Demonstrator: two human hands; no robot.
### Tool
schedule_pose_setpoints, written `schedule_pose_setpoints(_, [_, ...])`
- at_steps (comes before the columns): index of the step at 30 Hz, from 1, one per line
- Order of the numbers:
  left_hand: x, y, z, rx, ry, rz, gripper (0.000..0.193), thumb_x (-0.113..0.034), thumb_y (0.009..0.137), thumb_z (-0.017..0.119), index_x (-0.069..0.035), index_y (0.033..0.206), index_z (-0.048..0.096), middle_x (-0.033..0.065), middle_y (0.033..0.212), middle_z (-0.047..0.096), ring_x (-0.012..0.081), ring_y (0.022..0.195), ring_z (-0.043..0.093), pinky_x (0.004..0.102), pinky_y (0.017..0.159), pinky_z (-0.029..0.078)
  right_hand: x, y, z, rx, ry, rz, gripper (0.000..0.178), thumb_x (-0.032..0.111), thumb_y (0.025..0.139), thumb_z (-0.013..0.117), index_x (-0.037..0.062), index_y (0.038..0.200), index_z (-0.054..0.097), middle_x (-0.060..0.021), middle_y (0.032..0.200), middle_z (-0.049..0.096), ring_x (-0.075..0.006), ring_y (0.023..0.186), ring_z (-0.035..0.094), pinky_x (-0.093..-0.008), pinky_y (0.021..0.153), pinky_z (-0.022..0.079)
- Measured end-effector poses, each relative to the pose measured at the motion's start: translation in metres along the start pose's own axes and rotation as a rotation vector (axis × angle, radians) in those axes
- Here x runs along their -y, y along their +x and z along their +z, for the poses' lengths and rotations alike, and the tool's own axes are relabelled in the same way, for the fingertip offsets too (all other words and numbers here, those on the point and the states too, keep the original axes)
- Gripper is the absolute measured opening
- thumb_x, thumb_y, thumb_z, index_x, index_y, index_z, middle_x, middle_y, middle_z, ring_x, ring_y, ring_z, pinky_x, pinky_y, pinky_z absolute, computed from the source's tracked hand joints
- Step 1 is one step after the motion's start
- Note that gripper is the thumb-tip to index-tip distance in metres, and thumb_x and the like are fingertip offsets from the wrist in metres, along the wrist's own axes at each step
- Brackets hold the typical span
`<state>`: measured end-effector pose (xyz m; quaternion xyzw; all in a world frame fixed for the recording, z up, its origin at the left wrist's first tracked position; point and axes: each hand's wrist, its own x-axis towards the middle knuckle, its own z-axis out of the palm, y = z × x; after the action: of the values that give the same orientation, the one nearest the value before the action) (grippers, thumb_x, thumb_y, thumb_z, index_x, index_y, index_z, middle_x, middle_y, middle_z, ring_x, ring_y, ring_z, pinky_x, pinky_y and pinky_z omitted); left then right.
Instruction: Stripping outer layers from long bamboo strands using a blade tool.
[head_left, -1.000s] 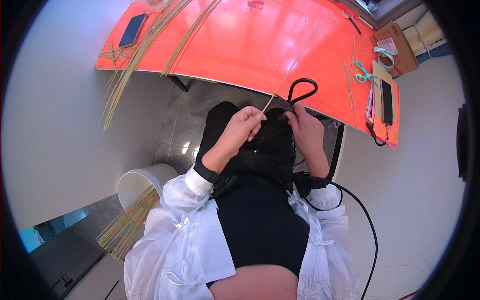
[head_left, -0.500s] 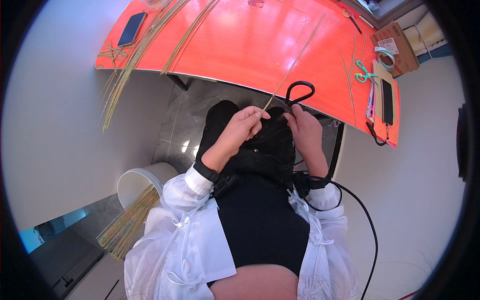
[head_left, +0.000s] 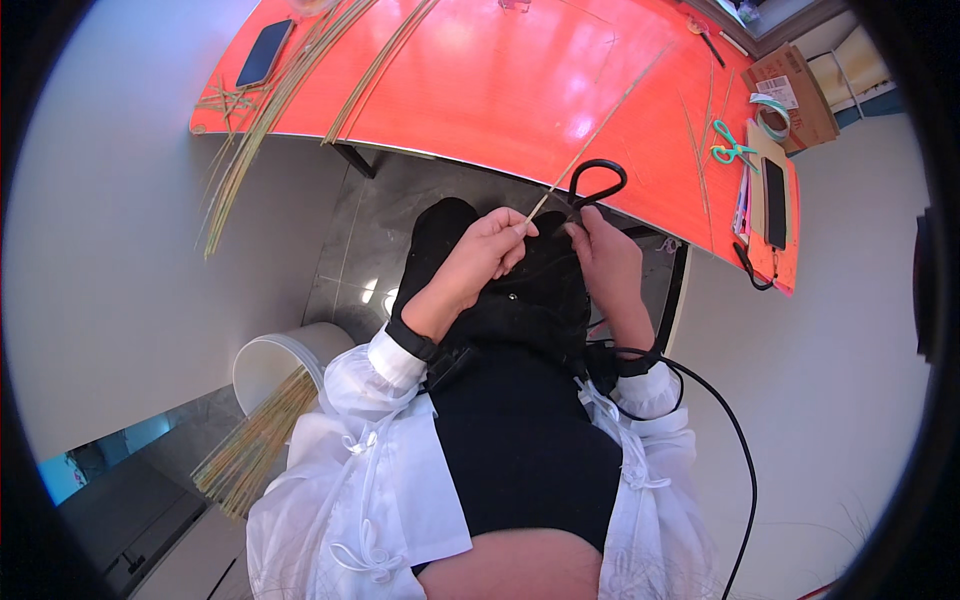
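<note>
Above my lap, my left hand point(head_left: 490, 248) pinches the lower end of a long thin plant stalk point(head_left: 590, 140) between thumb and fingers. The stalk slants up and to the right, its far part over the red table. My right hand point(head_left: 608, 258) is closed around the blade part of a pair of black-handled scissors point(head_left: 622, 175), whose handle loop points away from me at the table's front edge. Where the blades lie, close by the stalk, is mostly hidden by my fingers. I cannot tell whether metal and stalk touch.
Bundles of stalks point(head_left: 290, 90) overhang the front edge of the red table point(head_left: 480, 90), beside a phone point(head_left: 265, 53). At the right lie green scissors point(head_left: 733, 150), tape point(head_left: 772, 118) and another phone point(head_left: 774, 205). A white bucket point(head_left: 270, 365) with more stalks point(head_left: 255, 445) lies tipped at lower left.
The stalk's far end has swung a little to the right and down. The scissors' loop has shifted very slightly; both hands keep nearly the same places and holds.
</note>
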<state>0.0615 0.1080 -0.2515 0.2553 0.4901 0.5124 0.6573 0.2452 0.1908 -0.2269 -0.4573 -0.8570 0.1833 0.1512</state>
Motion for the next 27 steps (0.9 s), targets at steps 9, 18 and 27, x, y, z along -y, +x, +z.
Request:
schedule_pose_setpoints(9, [0.002,0.001,0.0,0.018,-0.073,0.002,0.02,-0.023,0.105,0.047,-0.006,0.101,0.058,-0.0053,0.06,0.041,0.0048,0.052,0.036,0.0201,0.05,0.03,0.003,0.001,0.003,-0.034,-0.027,-0.019,0.02,0.027,0.094,0.062,0.0082,0.094,0.055,-0.017,0.076,0.064,-0.0387,0.074,0.064,-0.0487,0.061,0.048])
schedule_pose_setpoints(18, [0.001,0.001,0.0,0.027,-0.087,-0.021,0.02,-0.023,0.106,0.047,-0.007,0.1,0.056,-0.0057,0.059,0.039,0.005,0.052,0.034,0.0205,0.05,0.03,0.008,0.007,-0.004,-0.021,-0.058,-0.016,0.022,0.029,0.094,0.061,0.0075,0.094,0.056,-0.0178,0.076,0.064,-0.0403,0.075,0.064,-0.0504,0.061,0.048])
schedule_pose_setpoints(27, [0.003,0.002,-0.002,0.053,-0.121,-0.007,0.02,-0.023,0.106,0.046,-0.007,0.099,0.056,-0.0053,0.059,0.039,0.0054,0.052,0.034,0.0214,0.052,0.031,0.007,0.005,-0.005,0.001,-0.029,0.015,0.02,0.028,0.094,0.061,0.0081,0.097,0.057,-0.0182,0.081,0.064,-0.0409,0.078,0.064,-0.0504,0.063,0.049])
